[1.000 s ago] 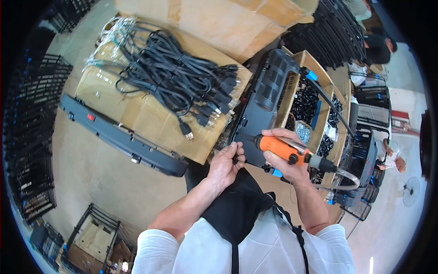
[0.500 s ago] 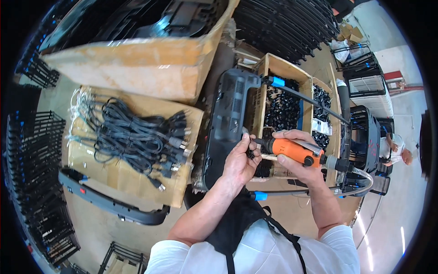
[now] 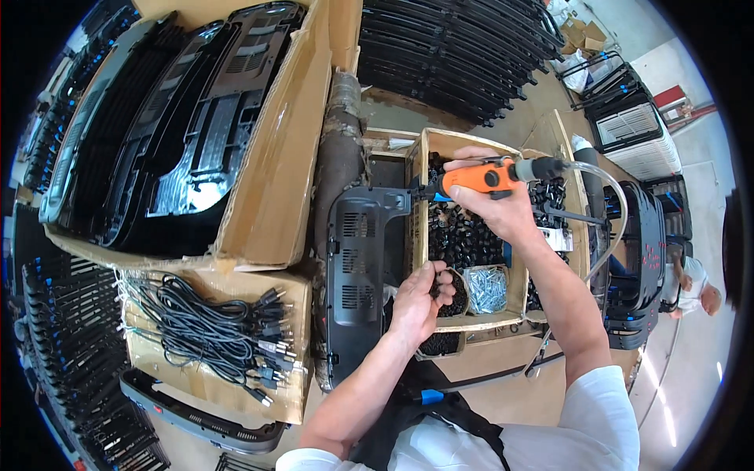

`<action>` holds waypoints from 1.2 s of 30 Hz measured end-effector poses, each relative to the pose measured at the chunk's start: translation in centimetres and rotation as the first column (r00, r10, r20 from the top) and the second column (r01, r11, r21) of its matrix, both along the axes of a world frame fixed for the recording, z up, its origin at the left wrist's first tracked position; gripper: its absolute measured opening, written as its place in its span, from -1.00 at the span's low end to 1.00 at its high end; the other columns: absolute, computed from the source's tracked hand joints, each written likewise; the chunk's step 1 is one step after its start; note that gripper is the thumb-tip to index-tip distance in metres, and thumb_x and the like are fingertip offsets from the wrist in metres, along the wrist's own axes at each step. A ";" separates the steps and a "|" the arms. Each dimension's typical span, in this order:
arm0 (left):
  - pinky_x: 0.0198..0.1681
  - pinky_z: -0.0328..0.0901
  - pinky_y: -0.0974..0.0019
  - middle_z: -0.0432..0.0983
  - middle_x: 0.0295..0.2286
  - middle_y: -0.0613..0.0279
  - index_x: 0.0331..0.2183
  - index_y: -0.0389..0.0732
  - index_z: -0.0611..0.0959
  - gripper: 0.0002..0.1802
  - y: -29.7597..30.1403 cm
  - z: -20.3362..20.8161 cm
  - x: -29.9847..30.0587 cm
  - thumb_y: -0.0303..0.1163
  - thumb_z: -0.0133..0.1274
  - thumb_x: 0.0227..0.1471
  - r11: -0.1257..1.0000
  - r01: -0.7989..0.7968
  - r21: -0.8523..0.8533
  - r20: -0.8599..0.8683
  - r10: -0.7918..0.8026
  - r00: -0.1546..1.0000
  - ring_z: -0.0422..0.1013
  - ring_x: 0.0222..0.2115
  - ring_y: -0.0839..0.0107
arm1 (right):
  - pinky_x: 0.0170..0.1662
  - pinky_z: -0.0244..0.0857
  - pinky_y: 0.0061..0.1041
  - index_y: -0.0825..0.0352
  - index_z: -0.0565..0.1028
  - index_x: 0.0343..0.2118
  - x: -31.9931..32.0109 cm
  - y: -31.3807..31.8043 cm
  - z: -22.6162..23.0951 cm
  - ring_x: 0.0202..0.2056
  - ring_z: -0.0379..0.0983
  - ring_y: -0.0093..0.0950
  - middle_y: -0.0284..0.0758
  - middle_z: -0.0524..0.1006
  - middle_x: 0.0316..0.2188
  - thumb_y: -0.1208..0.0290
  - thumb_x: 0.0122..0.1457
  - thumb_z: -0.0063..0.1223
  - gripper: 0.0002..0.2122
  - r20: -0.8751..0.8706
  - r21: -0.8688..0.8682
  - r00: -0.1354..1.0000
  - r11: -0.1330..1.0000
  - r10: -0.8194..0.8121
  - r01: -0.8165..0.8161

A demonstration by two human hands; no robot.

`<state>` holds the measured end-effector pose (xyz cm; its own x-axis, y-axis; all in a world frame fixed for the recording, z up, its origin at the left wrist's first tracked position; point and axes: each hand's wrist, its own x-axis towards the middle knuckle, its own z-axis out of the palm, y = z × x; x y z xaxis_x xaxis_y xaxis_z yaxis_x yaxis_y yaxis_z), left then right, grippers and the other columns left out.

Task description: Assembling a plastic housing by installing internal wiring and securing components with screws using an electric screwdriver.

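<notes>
My right hand [image 3: 503, 210] grips an orange air screwdriver [image 3: 477, 179] with a clear hose [image 3: 616, 188] at its back end. Its front end is over the blue-marked joint between the black plastic housing [image 3: 357, 275] and a black frame tube [image 3: 565, 215]. My left hand [image 3: 420, 302] is curled around small black screws, only partly visible between the fingers. It is beside the housing, at a round tub of black screws [image 3: 452, 298]. Next to that tub, silver screws [image 3: 487, 290] fill another container.
A wooden box [image 3: 471, 322] holds black plastic parts. At left, a large carton [image 3: 267, 157] contains black housings, with bundled power cables [image 3: 204, 322] on cardboard below. A curved black panel [image 3: 204, 416] is at lower left. Stacked black frames [image 3: 455, 55] stand behind; another person [image 3: 691, 282] is at far right.
The screwdriver has moved away from my left hand, up and left to the housing's upper joint. My left hand has lowered to the screw tub. The view has shifted, showing more of the carton.
</notes>
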<state>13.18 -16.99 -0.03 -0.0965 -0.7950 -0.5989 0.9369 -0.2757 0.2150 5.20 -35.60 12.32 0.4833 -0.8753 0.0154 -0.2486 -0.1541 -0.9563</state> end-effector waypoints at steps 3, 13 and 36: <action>-0.36 0.44 0.36 0.55 -0.40 0.28 -0.09 -0.22 0.62 -0.67 0.3 -1.8 0.5 -0.15 -0.05 0.46 0.999 0.004 -0.043 -0.001 -0.004 1.000 0.50 -0.42 0.43 | 0.10 0.49 -0.45 0.38 0.54 0.05 0.8 -1.2 -1.6 -0.04 0.59 -0.52 -0.28 0.64 -0.08 0.47 0.09 0.41 -0.55 0.010 0.027 0.999 0.999 0.038 -0.039; -0.30 0.46 0.40 0.62 -0.36 0.28 -0.14 -0.21 0.64 -0.72 -1.6 -2.0 1.3 -0.17 0.09 0.39 0.994 -0.075 0.075 0.068 0.070 0.995 0.54 -0.36 0.46 | 0.04 0.47 -0.46 0.30 0.58 0.01 2.2 -2.5 -3.3 -0.13 0.57 -0.57 -0.36 0.66 -0.18 0.44 0.07 0.40 -0.60 -0.051 0.021 0.992 0.993 0.115 -0.114; -0.41 0.34 0.44 0.51 -0.44 0.43 -0.17 -0.16 0.66 -0.66 -8.7 -3.7 3.2 -0.08 0.04 0.41 0.946 -0.304 0.114 -0.185 0.321 0.929 0.40 -0.46 0.52 | 0.18 0.44 -0.39 0.38 0.54 0.10 1.8 -0.9 -0.3 0.01 0.58 -0.47 -0.25 0.65 -0.03 0.42 0.07 0.46 -0.49 0.001 0.109 0.983 0.977 0.183 -0.182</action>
